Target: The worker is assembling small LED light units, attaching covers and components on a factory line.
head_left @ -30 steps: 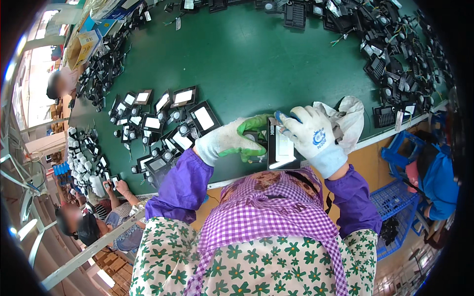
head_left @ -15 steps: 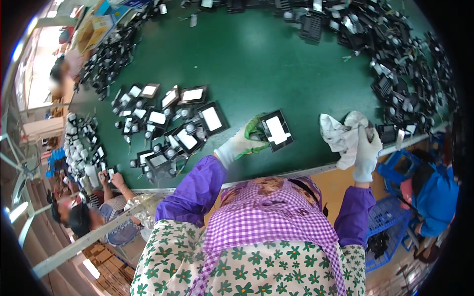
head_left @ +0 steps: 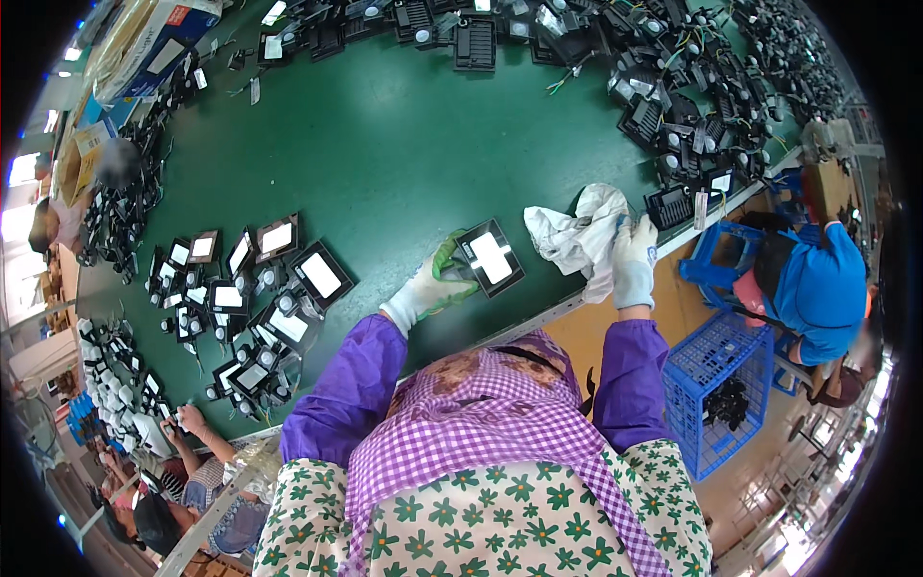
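Note:
My left hand (head_left: 428,288), in a white glove with green on the palm and fingers, grips a small black-framed floodlight (head_left: 491,258) by its back, bright white panel facing up. Just to the right, my right hand (head_left: 634,263) in a white glove is closed on a crumpled white cloth (head_left: 575,235) that lies on the green table (head_left: 346,125). The cloth's near fold lies close to the floodlight but apart from it. Left of my left hand is a loose group of similar floodlights (head_left: 320,276) with round white sensor heads.
A big heap of black floodlights (head_left: 673,125) with loose wires covers the table's far right. More lie along the far and left sides, near cardboard boxes (head_left: 159,48). A blue crate (head_left: 716,394) and a person in blue (head_left: 817,298) are at right; co-workers' hands (head_left: 187,423) at lower left.
The whole view has turned, so the table and its heaps sit further left and tilted. The cloth and the floodlight appear nearer each other. Both hands keep their hold.

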### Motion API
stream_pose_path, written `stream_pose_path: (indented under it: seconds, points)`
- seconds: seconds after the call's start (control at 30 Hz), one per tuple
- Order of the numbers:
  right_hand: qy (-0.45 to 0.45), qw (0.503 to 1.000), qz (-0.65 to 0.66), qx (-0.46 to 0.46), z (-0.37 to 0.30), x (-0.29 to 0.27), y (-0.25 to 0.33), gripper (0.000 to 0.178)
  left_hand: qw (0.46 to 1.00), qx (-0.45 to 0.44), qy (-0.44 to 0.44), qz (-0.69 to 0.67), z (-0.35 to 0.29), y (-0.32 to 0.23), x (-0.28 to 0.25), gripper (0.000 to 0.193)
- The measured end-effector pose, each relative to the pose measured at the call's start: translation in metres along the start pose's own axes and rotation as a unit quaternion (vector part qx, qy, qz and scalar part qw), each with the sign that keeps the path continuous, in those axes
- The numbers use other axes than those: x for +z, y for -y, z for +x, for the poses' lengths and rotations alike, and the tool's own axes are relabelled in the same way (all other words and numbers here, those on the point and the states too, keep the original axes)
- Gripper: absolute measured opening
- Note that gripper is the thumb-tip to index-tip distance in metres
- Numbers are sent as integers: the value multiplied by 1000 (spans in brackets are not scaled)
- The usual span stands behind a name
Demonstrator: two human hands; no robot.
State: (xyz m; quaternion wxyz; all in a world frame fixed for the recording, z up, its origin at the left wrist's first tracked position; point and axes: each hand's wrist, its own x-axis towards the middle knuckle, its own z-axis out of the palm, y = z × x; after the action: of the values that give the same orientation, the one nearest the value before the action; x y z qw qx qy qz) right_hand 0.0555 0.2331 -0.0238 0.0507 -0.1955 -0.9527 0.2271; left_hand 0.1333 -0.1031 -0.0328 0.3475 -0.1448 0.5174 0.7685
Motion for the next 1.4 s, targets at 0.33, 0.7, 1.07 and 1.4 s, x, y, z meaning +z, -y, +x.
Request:
stream_pose_path:
  seconds: [0.33,0.7,1.07,1.4]
  points:
    - [173,834,487,193,13,-34,-39,21,1000,-2,-2,2,-6,-2,-8,87]
    - [195,941,108,-253,-38,-60,37,32,1000,27,2,10,-5,1,-6,82]
    - [150,927,-178,-293,19,-7,57,62,1000,19,1,21,-4,7,-16,80]
    - [159,942,-105,-277,18,39,12,23,999,24,-3,38,7,14,-9,79]
